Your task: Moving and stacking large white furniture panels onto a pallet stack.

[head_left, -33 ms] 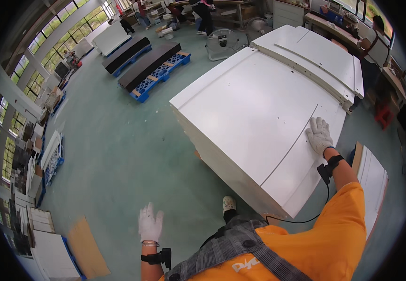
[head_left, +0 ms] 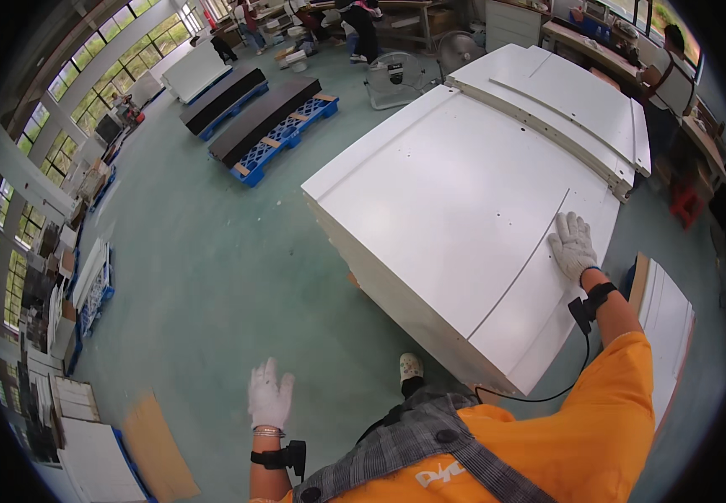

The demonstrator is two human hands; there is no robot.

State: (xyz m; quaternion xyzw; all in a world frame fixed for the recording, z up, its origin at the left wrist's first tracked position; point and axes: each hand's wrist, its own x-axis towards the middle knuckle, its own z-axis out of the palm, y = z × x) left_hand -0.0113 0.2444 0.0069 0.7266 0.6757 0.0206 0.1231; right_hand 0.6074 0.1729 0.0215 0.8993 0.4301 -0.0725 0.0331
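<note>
A tall stack of white panels (head_left: 430, 193) stands in front of me on the right, its top panel marked by a long groove and small drilled holes. My right hand (head_left: 573, 243), in a pale knitted glove, lies flat on that top panel beside the groove, fingers stretched out. Over the floor at lower left hangs my left hand (head_left: 269, 396), gloved in white, fingers apart and touching nothing. At the far end of the stack, more white panels (head_left: 560, 96) with a raised strip and a drilled edge rest at a slight step.
Dark panels (head_left: 267, 117) sit on a blue pallet (head_left: 296, 126) ahead to the left. Floor fans (head_left: 396, 80) stand beyond the stack. White boards (head_left: 665, 327) lean at my right. A brown sheet (head_left: 158, 444) lies at lower left. A co-worker (head_left: 671, 75) is at a bench at far right.
</note>
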